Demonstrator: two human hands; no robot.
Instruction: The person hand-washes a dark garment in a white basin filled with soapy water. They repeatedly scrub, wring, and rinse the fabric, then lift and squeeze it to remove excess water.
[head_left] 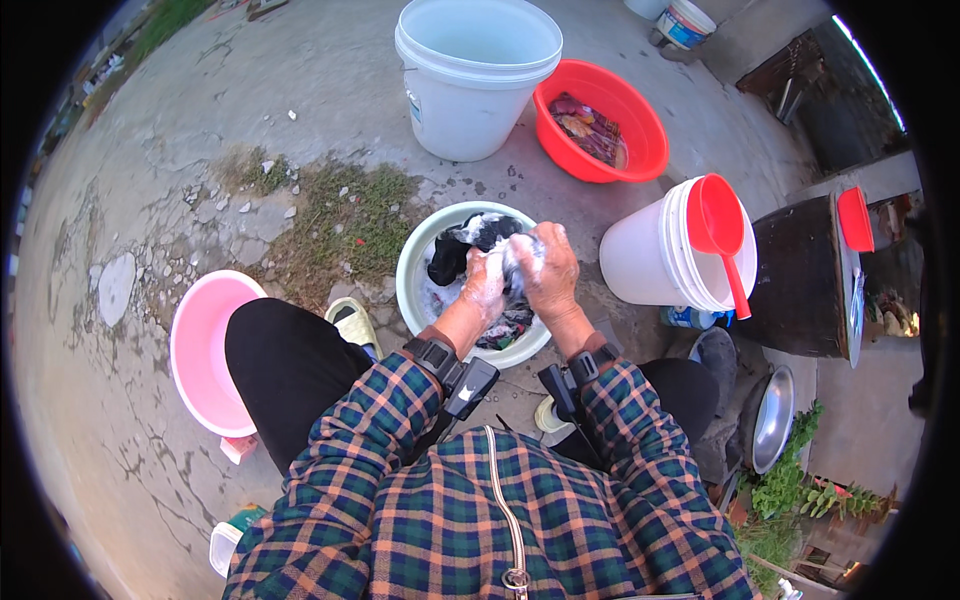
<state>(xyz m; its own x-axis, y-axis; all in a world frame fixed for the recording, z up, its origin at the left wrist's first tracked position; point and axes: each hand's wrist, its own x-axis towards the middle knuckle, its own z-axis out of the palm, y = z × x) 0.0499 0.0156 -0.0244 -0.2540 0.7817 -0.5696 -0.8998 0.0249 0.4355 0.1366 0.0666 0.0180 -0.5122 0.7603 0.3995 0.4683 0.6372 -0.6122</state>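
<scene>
Pale green plastic rings the basin (pixel 407 280) between the person's feet, and wet dark laundry (pixel 448 262) lies inside it, streaked with white suds. Both hands are over the basin, close together. The left hand (pixel 482 285) has its fingers curled in and clamped on a foamy bunch of the laundry; the right hand (pixel 548 268), just beside it, is fisted on the same bunch — lather covers part of the grip, so the fingertips are hard to make out.

Beyond the basin stands a large white bucket (pixel 465 120), with a red tub (pixel 555 150) next to it holding patterned cloth (pixel 590 130). To the right, a red dipper (pixel 714 215) rests across the top of another white bucket (pixel 640 250). A pink basin (pixel 185 350) sits to the left, on cracked concrete — near the person's knee.
</scene>
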